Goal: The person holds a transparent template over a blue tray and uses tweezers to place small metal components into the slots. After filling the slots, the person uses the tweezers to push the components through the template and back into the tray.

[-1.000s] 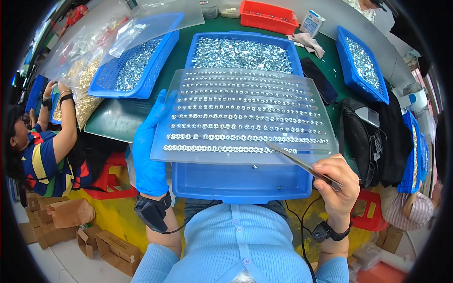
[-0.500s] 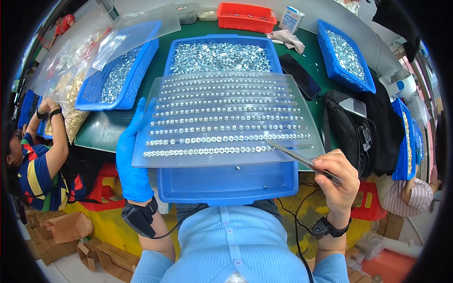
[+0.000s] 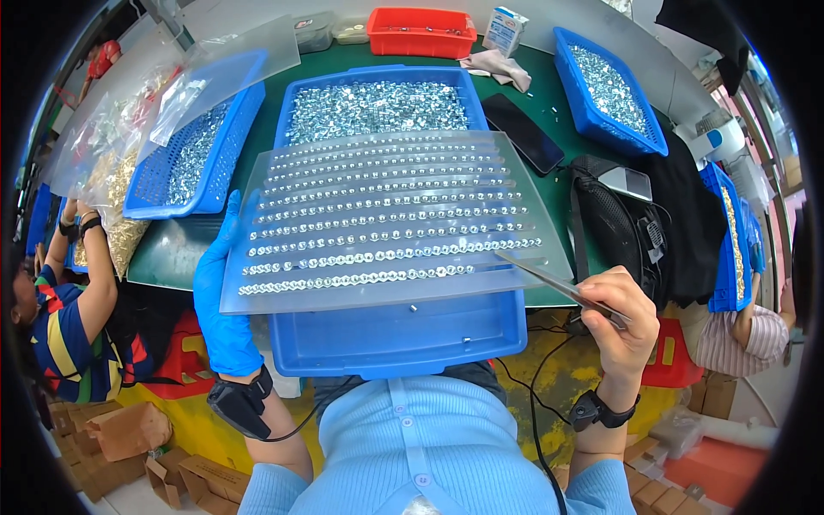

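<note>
A translucent flat board (image 3: 524, 296) carries several rows of small shiny metal pieces (image 3: 378, 255). My left hand (image 3: 221, 296), in a blue glove, holds the board's left edge, with the thumb along the side and the other fingers hidden beneath. Metal tweezers (image 3: 558, 283) are gripped between the thumb and fingers of my bare right hand (image 3: 620, 313). Their tips reach the right part of the second row from the near edge; whether they pinch a piece is too small to tell. Under the board's near side shows a blue tray (image 3: 395, 339) with a couple of loose pieces.
Behind the board stands a blue bin (image 3: 378, 73) heaped with metal pieces. More blue baskets flank it, left (image 3: 245, 112) and right (image 3: 592, 103). A phone (image 3: 524, 133), a black bag (image 3: 614, 223) and a red bin (image 3: 421, 39) share the green table. Another person (image 3: 73, 300) works at left.
The tweezer tips have shifted rightward along the board's near rows. My view has turned slightly, so the board, bins and table sit farther left in the picture. Both hands keep their holds.
</note>
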### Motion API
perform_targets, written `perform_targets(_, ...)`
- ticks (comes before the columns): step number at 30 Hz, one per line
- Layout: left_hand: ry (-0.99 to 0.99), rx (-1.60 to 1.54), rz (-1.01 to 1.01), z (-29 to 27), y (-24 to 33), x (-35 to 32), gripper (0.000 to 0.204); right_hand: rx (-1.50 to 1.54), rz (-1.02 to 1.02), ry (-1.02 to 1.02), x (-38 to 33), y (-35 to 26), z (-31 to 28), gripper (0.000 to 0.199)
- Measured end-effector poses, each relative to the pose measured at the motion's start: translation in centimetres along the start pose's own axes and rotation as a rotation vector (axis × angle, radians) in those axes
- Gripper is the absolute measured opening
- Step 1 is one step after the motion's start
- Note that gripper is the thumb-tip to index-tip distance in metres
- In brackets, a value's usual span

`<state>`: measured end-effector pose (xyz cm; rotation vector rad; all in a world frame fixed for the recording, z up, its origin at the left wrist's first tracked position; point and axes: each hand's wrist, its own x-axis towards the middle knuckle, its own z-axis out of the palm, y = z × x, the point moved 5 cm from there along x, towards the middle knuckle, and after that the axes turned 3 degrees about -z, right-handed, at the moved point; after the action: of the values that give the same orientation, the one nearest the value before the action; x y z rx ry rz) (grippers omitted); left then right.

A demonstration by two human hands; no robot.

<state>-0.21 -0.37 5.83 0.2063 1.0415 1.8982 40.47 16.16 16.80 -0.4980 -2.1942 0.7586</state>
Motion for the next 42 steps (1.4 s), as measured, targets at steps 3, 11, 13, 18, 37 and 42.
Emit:
perform_targets(3,0.000,-0.019,-0.028,-0.2,0.0,0.0,0.054,-0.002,-0.003,0.008,-0.2,0.1,-0.3,0.023)
perform_targets(11,0.037,-0.017,-0.044,0.2,0.1,-0.4,0.055,-0.031,-0.008,0.025,-0.5,0.2,-1.6,0.021)
perform_targets(13,0.065,-0.015,-0.051,0.0,0.1,-0.3,0.055,-0.039,-0.013,0.026,-0.5,0.2,-1.7,0.021)
perform_targets(18,0.039,-0.002,-0.049,-0.3,0.0,-0.2,0.054,-0.033,-0.014,0.016,-0.4,0.2,-1.3,0.021)
perform_targets(37,0.021,-0.046,-0.072,-1.3,-0.1,0.3,0.053,-0.049,0.011,0.077,-1.4,1.1,-3.3,0.018)
perform_targets(42,0.006,0.017,-0.029,-0.1,0.0,-0.3,0.053,-0.029,-0.007,0.061,-0.8,0.7,-2.3,0.018)
